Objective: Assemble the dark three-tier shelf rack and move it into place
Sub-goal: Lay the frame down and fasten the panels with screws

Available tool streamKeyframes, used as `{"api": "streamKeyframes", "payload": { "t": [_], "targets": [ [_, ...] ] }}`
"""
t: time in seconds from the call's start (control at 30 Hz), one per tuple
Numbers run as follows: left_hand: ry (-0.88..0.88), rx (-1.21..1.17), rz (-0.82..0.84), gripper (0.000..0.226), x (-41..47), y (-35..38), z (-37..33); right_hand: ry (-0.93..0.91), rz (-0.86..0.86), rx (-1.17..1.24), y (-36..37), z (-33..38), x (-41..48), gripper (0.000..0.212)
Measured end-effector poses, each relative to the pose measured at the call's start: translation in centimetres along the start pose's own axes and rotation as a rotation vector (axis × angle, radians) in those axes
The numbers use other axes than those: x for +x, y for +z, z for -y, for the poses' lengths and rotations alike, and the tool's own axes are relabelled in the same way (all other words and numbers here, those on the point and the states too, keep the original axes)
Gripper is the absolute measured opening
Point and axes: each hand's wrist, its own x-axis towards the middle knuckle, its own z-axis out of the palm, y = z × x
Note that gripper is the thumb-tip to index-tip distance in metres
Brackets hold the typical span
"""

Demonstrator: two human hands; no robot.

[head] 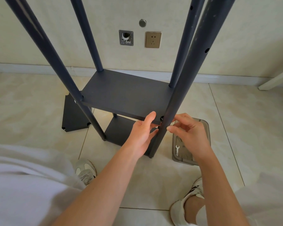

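Note:
The dark rack stands on the tiled floor with four upright poles. Its middle shelf (126,93) sits between them, above the bottom shelf (121,131). My left hand (143,132) grips the front edge of the middle shelf near its right corner, thumb on top and fingers underneath. My right hand (189,132) has its fingertips curled against the near right pole (181,88) at the shelf joint; whether it pinches a small fastener there I cannot tell. A third dark shelf board (73,115) leans behind the near left pole (55,66).
A grey plastic tray (205,128) with a small white wrench (177,149) lies on the floor right of the rack. The wall behind carries a socket (153,39) and an open box. My shoes (86,170) stand close to the rack. A white furniture leg (276,79) is at right.

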Motion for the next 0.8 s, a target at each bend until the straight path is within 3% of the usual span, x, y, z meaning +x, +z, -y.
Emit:
{"api": "streamKeyframes", "payload": {
  "t": [0.2,0.4,0.53,0.67,0.8],
  "targets": [
    [0.002,-0.003,0.006,0.044,-0.1,-0.1,0.2,0.031,-0.028,-0.012,0.6,0.0,0.1,0.036],
    [0.035,0.042,-0.033,0.028,-0.7,-0.3,-0.1,0.042,0.086,0.094,0.5,-0.1,0.3,0.038],
    [0.073,0.255,-0.169,0.032,-1.1,-0.6,-0.4,0.065,0.106,0.16,0.4,-0.2,0.5,0.037],
    [0.107,0.261,-0.267,0.035,-2.1,-1.4,-1.3,0.057,0.173,0.224,0.6,0.1,0.7,0.041],
    [0.283,0.714,-0.414,0.045,-3.5,-2.9,-1.9,0.087,0.157,0.224,1.0,0.0,0.7,0.039]
  ]
}}
